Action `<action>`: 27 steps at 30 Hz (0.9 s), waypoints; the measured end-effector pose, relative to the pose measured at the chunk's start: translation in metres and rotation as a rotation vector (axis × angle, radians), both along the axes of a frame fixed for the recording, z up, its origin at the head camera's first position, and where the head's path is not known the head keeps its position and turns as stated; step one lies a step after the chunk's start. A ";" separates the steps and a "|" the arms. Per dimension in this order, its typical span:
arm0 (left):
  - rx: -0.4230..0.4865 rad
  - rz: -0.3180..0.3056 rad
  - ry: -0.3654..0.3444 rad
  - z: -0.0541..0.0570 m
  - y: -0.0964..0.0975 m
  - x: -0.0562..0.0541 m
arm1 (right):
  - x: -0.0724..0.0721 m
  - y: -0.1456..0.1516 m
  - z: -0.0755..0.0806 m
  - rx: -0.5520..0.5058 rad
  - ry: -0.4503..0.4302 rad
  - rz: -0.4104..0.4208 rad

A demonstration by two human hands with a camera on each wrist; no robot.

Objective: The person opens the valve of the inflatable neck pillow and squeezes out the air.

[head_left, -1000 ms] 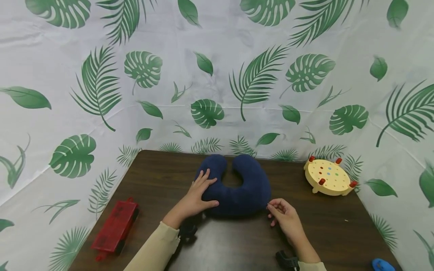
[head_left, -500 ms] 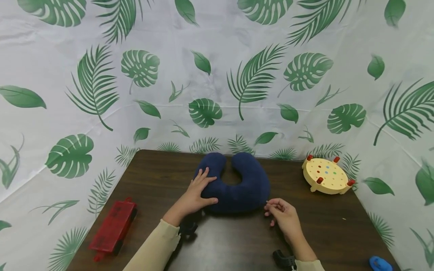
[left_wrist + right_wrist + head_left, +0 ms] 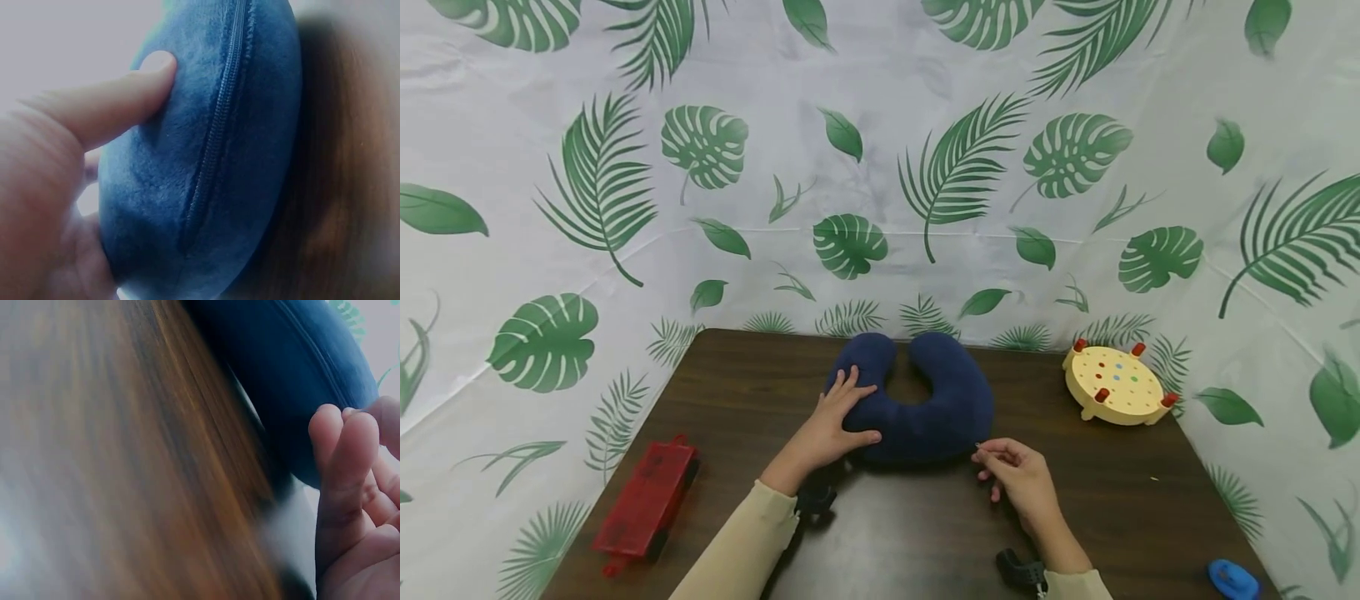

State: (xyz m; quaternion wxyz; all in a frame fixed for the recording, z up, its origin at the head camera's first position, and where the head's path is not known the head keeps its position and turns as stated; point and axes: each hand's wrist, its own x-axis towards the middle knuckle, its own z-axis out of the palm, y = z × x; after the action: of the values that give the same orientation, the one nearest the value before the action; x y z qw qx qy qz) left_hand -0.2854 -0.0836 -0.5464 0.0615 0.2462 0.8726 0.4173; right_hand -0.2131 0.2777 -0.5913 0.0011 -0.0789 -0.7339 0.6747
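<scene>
Hands on the navy plush U-shaped neck pillow, and very little has shifted over the last second. The left hand stays flat on the pillow's left arm, fingers straight and pressing into the fabric; the left wrist view shows a fingertip sinking into the plush just beside the zipper seam. The right hand has crept slightly leftward along the near edge, fingers curled with thumb and forefinger pinched together right at the pillow's lower right corner. Whether they have a zipper pull or nothing at all, I cannot tell: it is too small to see. Judging by that, the left is anchoring while the right works at the seam. Well off from both hands lie a red plastic case, a round yellow wooden pegboard and a small blue object, all on the dark wooden table.
</scene>
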 end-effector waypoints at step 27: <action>0.010 0.148 -0.049 0.006 0.013 -0.006 | 0.011 -0.083 -0.002 -0.310 0.058 -0.073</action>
State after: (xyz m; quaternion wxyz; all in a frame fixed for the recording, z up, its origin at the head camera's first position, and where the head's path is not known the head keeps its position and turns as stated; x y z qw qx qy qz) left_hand -0.2912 -0.0711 -0.5407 0.0507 0.1709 0.8845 0.4312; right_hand -0.2017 0.1945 -0.5932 0.0346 -0.0854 -0.6173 0.7813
